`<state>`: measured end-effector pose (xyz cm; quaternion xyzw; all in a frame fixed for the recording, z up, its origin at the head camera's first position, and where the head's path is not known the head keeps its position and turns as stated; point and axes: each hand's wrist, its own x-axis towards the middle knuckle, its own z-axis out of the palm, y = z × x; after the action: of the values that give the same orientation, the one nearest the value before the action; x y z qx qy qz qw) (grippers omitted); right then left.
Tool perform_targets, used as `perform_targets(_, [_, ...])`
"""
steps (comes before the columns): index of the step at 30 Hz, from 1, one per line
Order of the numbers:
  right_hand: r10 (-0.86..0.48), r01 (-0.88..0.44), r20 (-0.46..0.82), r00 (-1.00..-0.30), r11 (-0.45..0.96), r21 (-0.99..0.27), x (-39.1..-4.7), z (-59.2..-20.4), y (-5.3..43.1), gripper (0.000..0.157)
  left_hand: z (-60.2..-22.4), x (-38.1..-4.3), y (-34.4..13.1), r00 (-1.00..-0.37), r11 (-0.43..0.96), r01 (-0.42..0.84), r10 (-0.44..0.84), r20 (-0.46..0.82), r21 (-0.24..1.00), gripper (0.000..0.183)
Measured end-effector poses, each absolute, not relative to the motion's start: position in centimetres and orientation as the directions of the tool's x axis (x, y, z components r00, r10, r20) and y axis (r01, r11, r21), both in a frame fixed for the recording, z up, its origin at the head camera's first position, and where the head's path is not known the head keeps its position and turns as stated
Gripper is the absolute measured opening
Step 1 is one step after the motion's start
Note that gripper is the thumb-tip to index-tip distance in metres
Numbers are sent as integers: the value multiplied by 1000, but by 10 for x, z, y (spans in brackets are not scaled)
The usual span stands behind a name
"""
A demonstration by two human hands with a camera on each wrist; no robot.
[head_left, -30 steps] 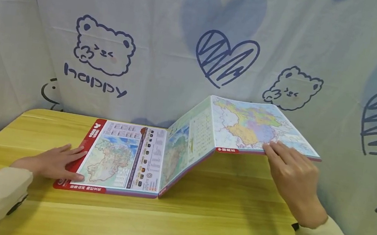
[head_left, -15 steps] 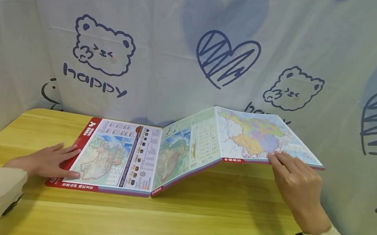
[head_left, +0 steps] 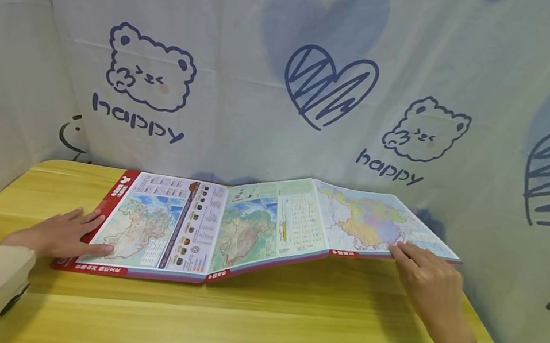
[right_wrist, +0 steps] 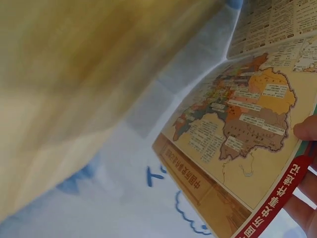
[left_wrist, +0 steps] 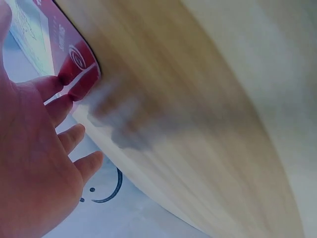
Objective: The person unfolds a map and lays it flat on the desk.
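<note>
A folding map (head_left: 248, 232) of several stiff panels is spread in a zigzag along the back of the table. Its left panel (head_left: 139, 252) lies flat. My left hand (head_left: 55, 232) rests on that panel's red border, fingers spread; the left wrist view shows fingertips at a red corner (left_wrist: 81, 64). The middle panel (head_left: 275, 226) slopes up to a low crease. At the right, my right hand (head_left: 426, 290) pinches the near edge of the raised right panel (head_left: 363, 218). The right wrist view shows the panel's printed underside (right_wrist: 262, 119), a brown map, with fingertips at its edge.
The wood-grain table (head_left: 254, 331) extends in front of the map. A white cloth (head_left: 241, 109) with bear and heart drawings hangs behind and at both sides, close to the table's back edge.
The raised crease and right panel have come down, and the middle panel has flattened. The left panel and left hand have slid left. The right hand has lowered with the edge in its grip.
</note>
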<state>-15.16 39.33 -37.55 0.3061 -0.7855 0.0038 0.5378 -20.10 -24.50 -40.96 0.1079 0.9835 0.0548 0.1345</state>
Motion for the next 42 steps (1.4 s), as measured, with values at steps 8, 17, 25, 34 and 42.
perform_targets(8, [-463, -504, 847, -262, 814, 289, -151, -396, 402, 48, -412, -201, -253, -943, 975, 183, 210, -257, 127, 105])
perform_targets(17, [-513, -536, 756, -407, 804, 257, -151, -409, 413, 33, -415, -199, -260, -945, 976, 191, 211, -251, 102, 107])
perform_targets(25, [-524, -508, 643, -558, 829, 234, -153, -420, 414, 35, -413, -198, -260, -944, 977, 187, 208, -257, 102, 110])
perform_targets(34, [-511, -479, 526, -680, 852, 210, -154, -424, 413, 29, -419, -196, -256, -942, 956, 256, 280, -187, 144, 100])
perform_targets(42, [-507, -496, 290, -812, 860, 116, -150, -429, 414, 26, -418, -193, -244, -894, 878, 389, 433, -114, 279, 74])
